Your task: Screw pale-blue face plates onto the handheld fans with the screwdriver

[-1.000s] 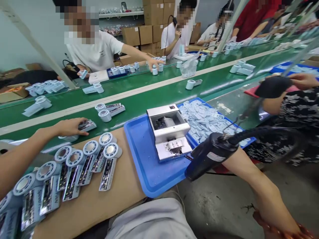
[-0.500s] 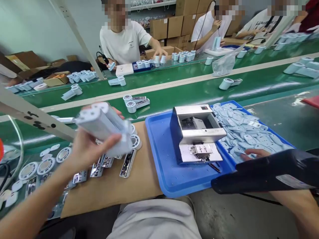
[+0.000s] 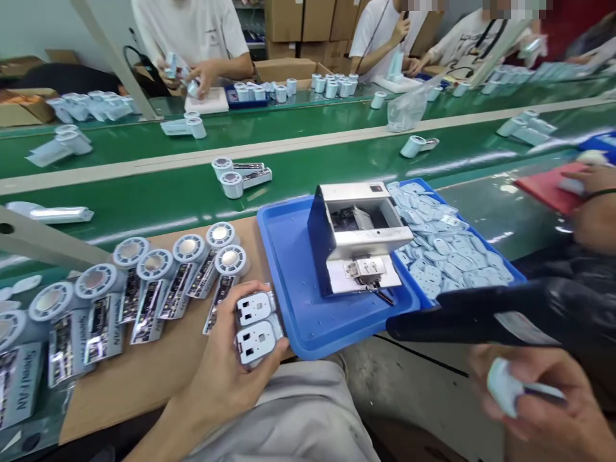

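Observation:
My left hand (image 3: 226, 369) is closed around two white fan handles (image 3: 256, 327), held side by side over my lap at the bench's near edge, their open ends facing up. My right hand (image 3: 529, 401) at the lower right pinches a small pale blue cover piece (image 3: 503, 387); the hand is blurred. A black electric screwdriver (image 3: 500, 314) hangs just above it. A metal screw feeder box (image 3: 359, 234) stands in the blue tray (image 3: 293, 289), with a heap of pale blue cover pieces (image 3: 443, 240) behind it.
Several fan units with shiny handles (image 3: 158, 282) lie in a row on the brown bench at left. A green conveyor belt (image 3: 298, 176) carries more fans (image 3: 238, 176). Other people work across the belt, and another person's hand (image 3: 594, 192) rests at right.
My left hand has brought the two fan handles down from in front of the belt to my lap. My right hand has left the tray and now holds a cover piece.

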The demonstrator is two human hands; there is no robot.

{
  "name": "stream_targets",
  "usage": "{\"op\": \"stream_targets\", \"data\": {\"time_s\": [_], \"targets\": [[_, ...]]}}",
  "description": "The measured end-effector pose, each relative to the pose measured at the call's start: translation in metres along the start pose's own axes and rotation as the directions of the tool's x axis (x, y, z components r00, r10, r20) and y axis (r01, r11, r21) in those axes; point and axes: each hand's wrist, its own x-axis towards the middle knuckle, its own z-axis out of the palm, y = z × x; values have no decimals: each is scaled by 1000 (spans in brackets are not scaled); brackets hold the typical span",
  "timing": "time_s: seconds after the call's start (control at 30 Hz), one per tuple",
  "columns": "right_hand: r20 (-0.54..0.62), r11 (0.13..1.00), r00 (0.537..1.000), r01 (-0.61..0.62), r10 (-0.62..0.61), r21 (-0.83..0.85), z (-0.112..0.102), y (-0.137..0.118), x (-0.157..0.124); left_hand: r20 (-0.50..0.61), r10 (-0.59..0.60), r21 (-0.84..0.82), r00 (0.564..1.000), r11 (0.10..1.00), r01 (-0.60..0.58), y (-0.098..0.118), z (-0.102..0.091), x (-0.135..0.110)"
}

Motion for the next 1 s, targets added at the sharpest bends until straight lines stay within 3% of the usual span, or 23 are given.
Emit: {"op": "stream_targets", "data": {"time_s": [0.13,0.2,0.27,0.33,0.4,0.5,0.6,0.7,0.8,0.9,1.0], "targets": [[283,993,952,112,-116,31,32,-28,-32,-94,18,-65,995,998,-24,-7,15,2],[372,997,927,25,-52,77,57,-42,-34,-146,22,-95,989,995,-36,-9,22,5],[413,964,907,-178,83,196,84,-54,-29,-178,24,-112,984,993,-44,-9,25,9],[437,922,893,-255,109,291,110,-63,-23,-176,24,-136,984,990,-48,-8,26,12],[501,907,864,-244,43,344,133,-69,-16,-154,18,-175,988,983,-46,-6,25,13],[506,867,860,-304,71,395,163,-78,-4,-135,24,-201,991,978,-51,-6,25,11],[482,916,876,-181,-14,357,187,-91,16,-136,49,-218,990,973,-78,-9,28,8],[534,979,837,15,-122,201,206,-103,35,-141,57,-249,988,964,-91,-15,31,4],[582,991,803,131,-131,42,216,-111,47,-114,92,-288,989,950,-121,-20,32,4],[668,998,742,48,-58,33,217,-115,55,-95,185,-285,978,936,-205,-25,30,4],[765,998,642,-12,-44,67,212,-121,63,-93,219,-267,971,934,-236,-29,28,3]]}}
